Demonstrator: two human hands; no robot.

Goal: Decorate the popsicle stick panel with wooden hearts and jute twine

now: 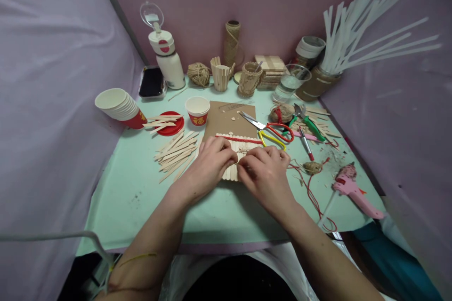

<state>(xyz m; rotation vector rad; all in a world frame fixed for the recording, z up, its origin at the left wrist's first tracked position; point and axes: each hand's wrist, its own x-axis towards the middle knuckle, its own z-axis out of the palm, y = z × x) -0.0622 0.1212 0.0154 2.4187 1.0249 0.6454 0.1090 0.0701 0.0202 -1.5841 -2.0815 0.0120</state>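
Note:
Side by side, pale craft sticks (231, 172) form a flat panel with a red cord (243, 139) across its upper part. The panel overlaps a brown cardboard sheet (226, 117). Over the panel my left hand (216, 160) is closed, thumb and fingers pinched together. My right hand (264, 169) is closed in a like pinch, its fingertips almost touching the left ones. Something thin and tan shows between the fingertips, too small to name. Small wood chips lie on the panel. Scissors (261, 125) with red and yellow handles rest open just beyond my right hand.
Left are loose sticks (178, 153), a red lid (173, 127), stacked paper cups (118, 106) and one paper cup (197, 110). Right are green-handled pliers (312, 127), a marker (306, 143), red string (310, 193) and a pink glue gun (356, 193). A water glass (289, 84) stands behind.

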